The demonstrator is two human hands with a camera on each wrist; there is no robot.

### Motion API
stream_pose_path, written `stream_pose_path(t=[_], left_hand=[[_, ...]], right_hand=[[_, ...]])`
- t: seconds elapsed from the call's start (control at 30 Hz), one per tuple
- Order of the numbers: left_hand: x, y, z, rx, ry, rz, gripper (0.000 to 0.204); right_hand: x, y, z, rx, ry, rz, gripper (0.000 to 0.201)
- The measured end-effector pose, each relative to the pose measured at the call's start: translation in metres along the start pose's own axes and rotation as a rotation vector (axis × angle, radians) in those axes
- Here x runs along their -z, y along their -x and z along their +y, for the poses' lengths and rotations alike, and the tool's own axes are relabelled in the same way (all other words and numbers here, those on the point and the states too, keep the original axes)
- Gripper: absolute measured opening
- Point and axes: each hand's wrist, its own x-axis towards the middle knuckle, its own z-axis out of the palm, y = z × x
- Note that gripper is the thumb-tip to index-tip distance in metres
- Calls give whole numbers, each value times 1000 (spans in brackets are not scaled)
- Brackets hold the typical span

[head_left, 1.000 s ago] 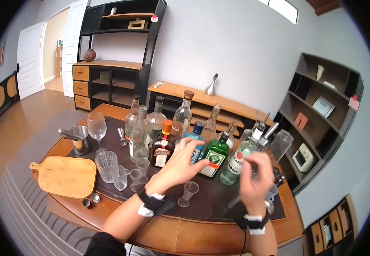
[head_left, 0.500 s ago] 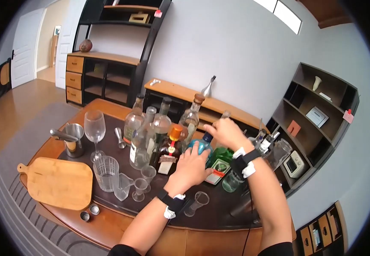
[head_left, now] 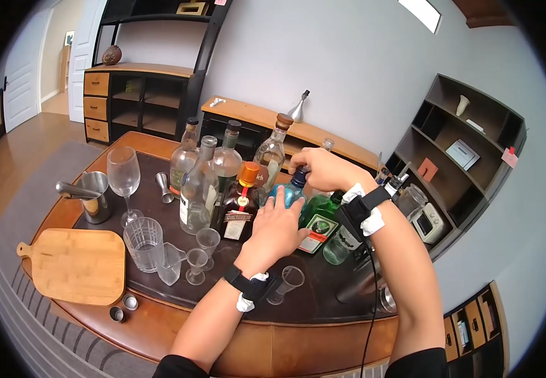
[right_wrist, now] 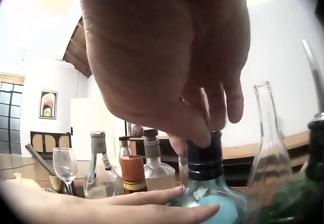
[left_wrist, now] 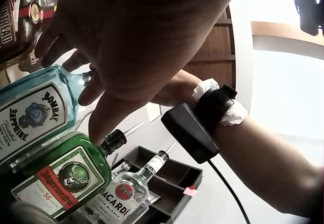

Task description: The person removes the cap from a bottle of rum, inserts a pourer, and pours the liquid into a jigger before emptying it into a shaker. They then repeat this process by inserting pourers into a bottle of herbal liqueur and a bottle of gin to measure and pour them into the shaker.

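A blue Bombay Sapphire gin bottle [left_wrist: 35, 113] stands upright among the other bottles. My left hand [head_left: 276, 230] rests over its shoulder, fingers spread and nearly straight, thumb reaching towards the green Jägermeister bottle [head_left: 319, 228]. From above, my right hand [head_left: 331, 169] pinches the dark cap [right_wrist: 205, 162] at the top of the gin bottle's neck. In the right wrist view the left fingers [right_wrist: 152, 198] lie along the blue glass just under that cap. To the left of the gin bottle is a brown Cointreau bottle [head_left: 241, 205] with an orange cap.
Clear bottles [head_left: 198, 195] crowd the back, and a Bacardi bottle [left_wrist: 121, 193] stands on the right. Left are a wine glass [head_left: 123, 173], a metal shaker cup [head_left: 96, 208], a mixing glass [head_left: 142, 242] and a wooden board [head_left: 80, 264]. A small glass [head_left: 287, 283] sits in front.
My right hand has swung left and up from beside the Bacardi bottle to the gin bottle's cap. My left hand has settled onto the gin bottle's shoulder.
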Motion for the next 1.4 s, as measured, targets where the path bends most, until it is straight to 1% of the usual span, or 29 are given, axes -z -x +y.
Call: stream_pose_path(t=[0.03,0.07,0.17,0.2,0.27,0.33,0.4,0.43,0.53,0.57,0.63,0.67,0.73,0.77,0.8,0.87,0.93,0.97,1.0,1.07,1.1,1.13,1.2,1.23,1.27,1.3,1.33,1.37,1.4], left_hand=[[0,0,0,2,-7,-2,76],[0,0,1,3,-9,-5,76],[-2,0,2,6,-16,-7,78],[-3,1,2,5,-20,-5,78],[-1,0,0,5,-22,-11,79],[0,-1,0,11,-13,-30,79],[0,0,1,15,-17,-20,78],[0,0,2,16,-21,-17,78],[1,0,2,27,-6,-22,76],[2,0,2,28,15,12,74],[3,1,4,24,52,71,68],[1,-2,3,-12,192,204,64],[-5,-14,5,-87,478,474,55],[5,-15,14,-51,709,478,47],[14,-12,23,-75,956,460,47],[22,-4,40,-145,1367,294,45],[35,18,57,-94,1093,194,37],[41,29,62,-84,926,166,35],[38,36,65,-98,925,190,34],[44,58,71,-148,869,240,34],[54,75,69,-99,751,196,35],[68,97,69,-58,663,184,35],[87,149,54,-65,398,154,35],[86,174,36,-163,228,258,36],[86,201,19,-151,169,305,35],[90,228,3,-112,67,334,34],[94,254,-7,3,-6,350,33],[90,279,-27,87,-103,410,33],[87,297,-38,141,-132,518,32]], right_hand=[[-3,-4,4,-32,54,4,41],[-2,-3,0,-123,41,30,42],[6,1,-23,-391,0,111,54],[6,1,-16,-266,-36,49,53],[-2,-2,13,-14,-105,-75,61],[-21,-2,19,-37,-144,176,61],[-21,0,-1,-167,-142,325,45],[-7,1,-9,-328,-90,161,37],[-14,1,11,-100,-152,248,29],[-8,7,8,12,-149,295,24],[-9,19,-3,44,-321,541,27],[-12,27,-11,58,-406,666,28],[-23,48,-29,79,-593,768,32],[-33,58,-39,129,-613,881,29],[-43,69,-48,179,-630,996,26],[-66,89,-60,189,-649,1135,26],[-84,112,-70,117,-535,1199,27],[-89,124,-77,88,-555,1189,30],[-93,135,-85,62,-582,1176,33],[-95,163,-100,73,-572,1131,41],[-102,179,-102,93,-597,1076,48],[-115,194,-112,82,-822,1024,50],[-134,236,-122,65,-830,801,42],[-150,253,-121,106,-732,740,36],[-158,270,-126,99,-768,632,34],[-171,285,-128,79,-819,541,33],[-184,295,-132,55,-866,528,24],[-196,306,-135,5,-905,480,26],[-212,312,-135,-32,-1013,496,24]])
